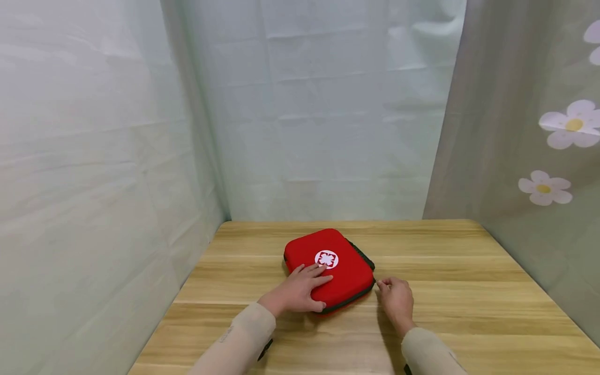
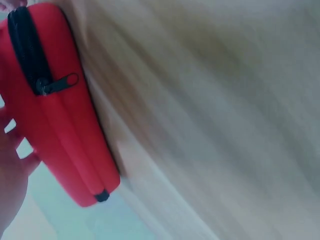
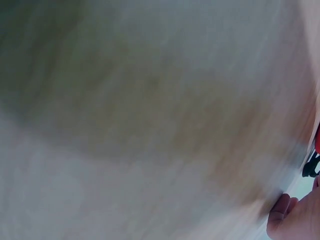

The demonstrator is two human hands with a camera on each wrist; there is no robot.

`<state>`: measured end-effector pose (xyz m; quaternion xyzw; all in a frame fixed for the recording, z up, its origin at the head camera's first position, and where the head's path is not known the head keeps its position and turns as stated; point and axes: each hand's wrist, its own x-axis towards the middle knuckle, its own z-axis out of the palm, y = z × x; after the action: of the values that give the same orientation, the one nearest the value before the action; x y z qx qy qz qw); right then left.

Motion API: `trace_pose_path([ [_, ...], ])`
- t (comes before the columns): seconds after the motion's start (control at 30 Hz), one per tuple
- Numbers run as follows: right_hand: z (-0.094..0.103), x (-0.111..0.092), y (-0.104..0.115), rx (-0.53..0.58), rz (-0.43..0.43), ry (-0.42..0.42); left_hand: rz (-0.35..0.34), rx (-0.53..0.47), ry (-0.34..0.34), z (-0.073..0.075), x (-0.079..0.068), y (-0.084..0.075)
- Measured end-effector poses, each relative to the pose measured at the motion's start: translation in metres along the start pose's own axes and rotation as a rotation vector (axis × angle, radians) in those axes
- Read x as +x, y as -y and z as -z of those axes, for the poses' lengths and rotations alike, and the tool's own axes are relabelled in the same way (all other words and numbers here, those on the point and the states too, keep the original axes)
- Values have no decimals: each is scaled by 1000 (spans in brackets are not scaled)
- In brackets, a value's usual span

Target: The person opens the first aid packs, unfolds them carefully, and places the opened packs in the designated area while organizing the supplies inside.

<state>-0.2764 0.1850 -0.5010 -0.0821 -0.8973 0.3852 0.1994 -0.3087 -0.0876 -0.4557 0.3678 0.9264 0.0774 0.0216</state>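
Observation:
A red first-aid case (image 1: 349, 271) with a white round emblem and a black zipper lies closed on the table. Spread flat over its lid and near left side is my left hand (image 1: 302, 289), the thumb at the near edge. At the case's right corner, my right hand (image 1: 397, 301) pinches a small zipper pull with thumb and fingertips; the fingers mostly cover it. In the left wrist view another black zipper pull (image 2: 62, 83) hangs free on the case's side wall. The right wrist view catches only part of the right hand (image 3: 297, 215) beside a black loop.
The wooden table (image 1: 469, 302) extends around the case on all sides. Pale curtains (image 1: 328, 114) hang behind it and to the left, and a flower-print curtain (image 1: 506, 130) hangs on the right.

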Motion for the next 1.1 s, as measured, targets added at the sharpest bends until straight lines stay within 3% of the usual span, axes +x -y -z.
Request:
trace_pose_path([
  [0.17, -1, 1, 1, -9, 27, -9, -20, -7, 23, 6, -5, 7],
  [0.43, 0, -1, 3, -1, 9, 27, 71, 43, -21, 6, -3, 2],
  [0.7, 0, 0, 0, 16, -8, 52, 206, 61, -127, 0, 23, -25],
  [0.93, -1, 0, -2, 21, -32, 42, 293, 104, -133, -8, 49, -48],
  [1.1, 0, -1, -1, 22, -18, 17, 318, 154, -120, -16, 57, -54],
])
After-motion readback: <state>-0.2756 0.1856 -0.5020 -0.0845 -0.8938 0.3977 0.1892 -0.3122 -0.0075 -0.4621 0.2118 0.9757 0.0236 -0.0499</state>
